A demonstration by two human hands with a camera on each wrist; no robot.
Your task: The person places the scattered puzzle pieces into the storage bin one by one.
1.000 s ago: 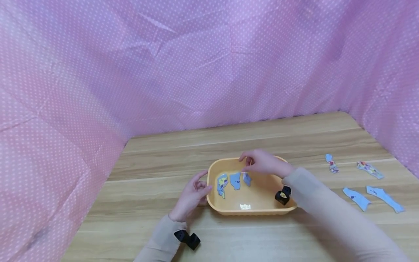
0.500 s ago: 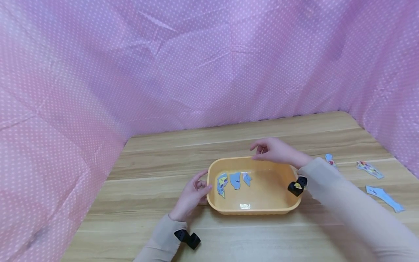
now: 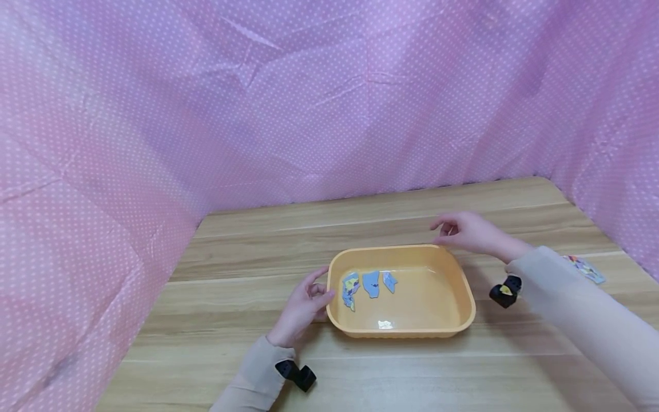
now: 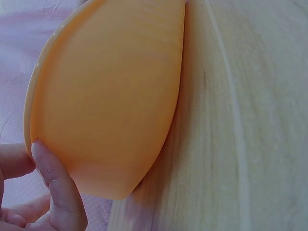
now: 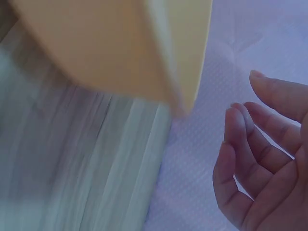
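Work looks partway: a blue-and-yellow piece [image 3: 350,285], a blue piece [image 3: 370,285] and a small piece [image 3: 389,281] lie along the left edge of the orange tray [image 3: 401,333]. At least one multicoloured piece [image 3: 586,269] lies outside, near the table's [image 3: 257,240] right edge; the sleeve [image 3: 571,309] may hide more. The left hand [image 3: 302,306] grips the tray's rim; the right hand [image 3: 465,232], loosely curled, holds nothing.

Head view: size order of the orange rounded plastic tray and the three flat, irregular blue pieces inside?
1. Orange rounded plastic tray
2. Left piece, blue with yellow
3. Middle blue piece
4. Right blue piece
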